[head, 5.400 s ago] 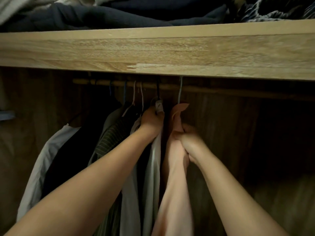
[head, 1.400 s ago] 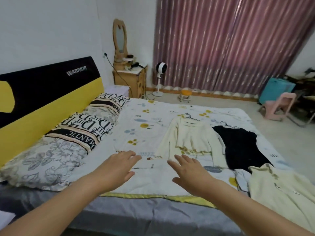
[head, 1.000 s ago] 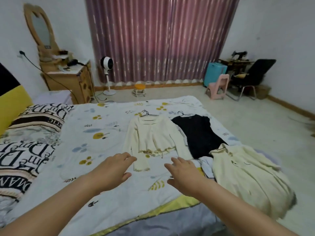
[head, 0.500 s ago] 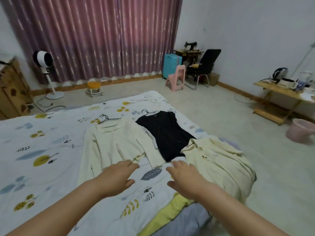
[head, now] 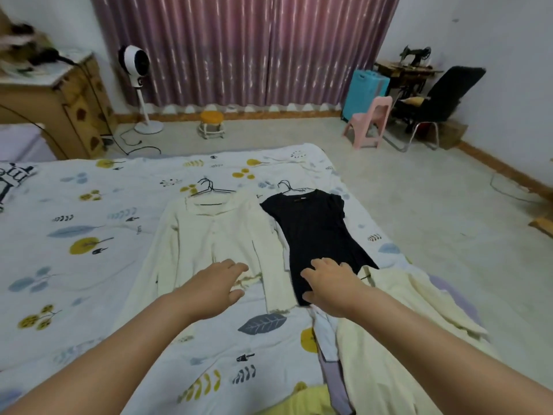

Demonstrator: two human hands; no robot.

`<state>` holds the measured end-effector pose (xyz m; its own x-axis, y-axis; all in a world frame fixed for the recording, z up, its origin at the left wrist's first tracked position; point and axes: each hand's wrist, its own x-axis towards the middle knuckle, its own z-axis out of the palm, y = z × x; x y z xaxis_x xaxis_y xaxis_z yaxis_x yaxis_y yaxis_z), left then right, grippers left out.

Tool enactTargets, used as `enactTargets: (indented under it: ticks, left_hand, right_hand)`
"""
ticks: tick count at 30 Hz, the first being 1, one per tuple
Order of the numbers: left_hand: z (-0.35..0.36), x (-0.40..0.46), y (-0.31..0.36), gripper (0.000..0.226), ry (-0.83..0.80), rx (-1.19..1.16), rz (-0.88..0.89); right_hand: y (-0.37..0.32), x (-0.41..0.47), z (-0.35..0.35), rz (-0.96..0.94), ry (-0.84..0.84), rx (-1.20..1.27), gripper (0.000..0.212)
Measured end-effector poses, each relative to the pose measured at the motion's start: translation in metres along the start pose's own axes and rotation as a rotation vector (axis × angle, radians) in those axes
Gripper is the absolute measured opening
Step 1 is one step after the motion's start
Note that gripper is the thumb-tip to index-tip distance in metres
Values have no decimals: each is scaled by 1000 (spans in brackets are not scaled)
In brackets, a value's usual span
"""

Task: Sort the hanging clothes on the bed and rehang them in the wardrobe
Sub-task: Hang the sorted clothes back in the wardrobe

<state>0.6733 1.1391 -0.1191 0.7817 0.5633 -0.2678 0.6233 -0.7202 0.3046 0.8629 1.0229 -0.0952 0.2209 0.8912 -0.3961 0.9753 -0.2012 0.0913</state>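
Observation:
Three garments lie on the bed [head: 89, 265] with its white leaf-print sheet. A cream cardigan [head: 215, 235] on a black wire hanger [head: 209, 188] lies in the middle. Beside it on the right lies a black dress [head: 314, 229] on its own wire hanger [head: 291, 187]. A pale yellow garment [head: 398, 324] drapes over the bed's right edge. My left hand [head: 218, 284] hovers with relaxed fingers over the cardigan's lower hem. My right hand [head: 329, 283] hovers with spread fingers over the black dress's lower end. Neither holds anything.
Beyond the bed stand a wooden dresser [head: 68, 106], a white fan [head: 136, 61], a small orange stool [head: 212, 122], a pink chair [head: 371, 121], a teal suitcase [head: 363, 91] and a black chair [head: 449, 94]. Purple curtains [head: 245, 49] cover the far wall.
I have turned from the wardrobe, where my hands were on hung clothes, to the bed. In the last second the view has swung over the garments and both hands have reached nearer to them.

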Motion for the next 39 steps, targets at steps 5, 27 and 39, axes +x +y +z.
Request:
enactTargets:
  ticks: [5,27,39]
  left_hand:
    - [5,22,-23,50,-11,-73,-122]
    - [31,212,-231,47,-9,-90,-383]
    - [105,383,-337,50,146,19,-525]
  right_hand:
    - [12,62,-13,-90,-23,-8,40]
    - [-32,370,21,-95,-78,66,46]
    - [-10,593,80,-49,92,70,46]
